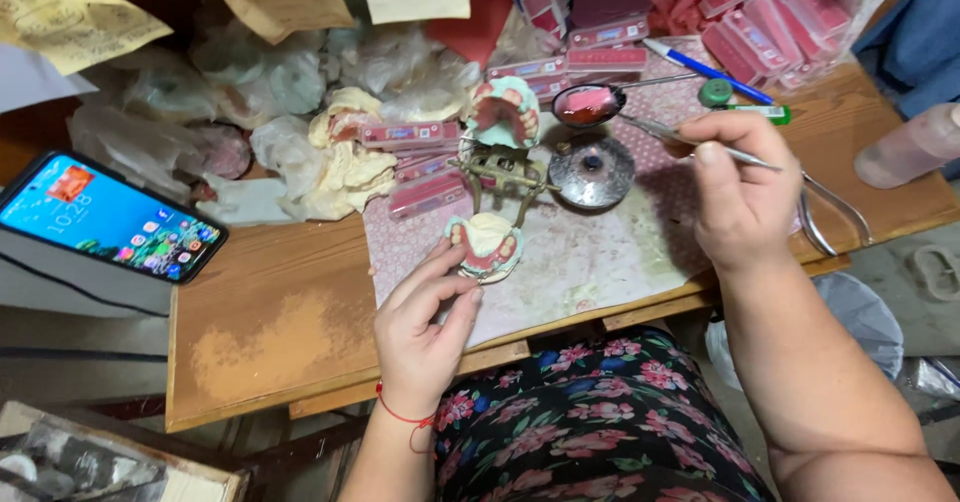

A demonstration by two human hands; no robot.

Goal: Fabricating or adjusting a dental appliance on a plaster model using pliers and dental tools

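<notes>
Count: two pale plaster dental casts with pink wax gums [486, 245] [505, 112]; one lit black smartphone [108, 216]; one blue pen [708, 70]; two bare hands [422, 328] [738, 184].

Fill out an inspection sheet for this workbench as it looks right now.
Surface: wooden bench, dusty patch; stained patterned mat under the work.
Job's things: denture model with pink wax and teeth; thin metal instrument; second model behind a brass frame; spoon holding pink wax; round metal burner.
Clutter: pink tooth cards, crumpled plastic bags, paper notes, pens, phone, metal tongs.
Grippers: left hand touches the denture model; right hand holds the instrument.
Cables: nothing seen.
Surroundings: floral clothing, clear bottle.
</notes>
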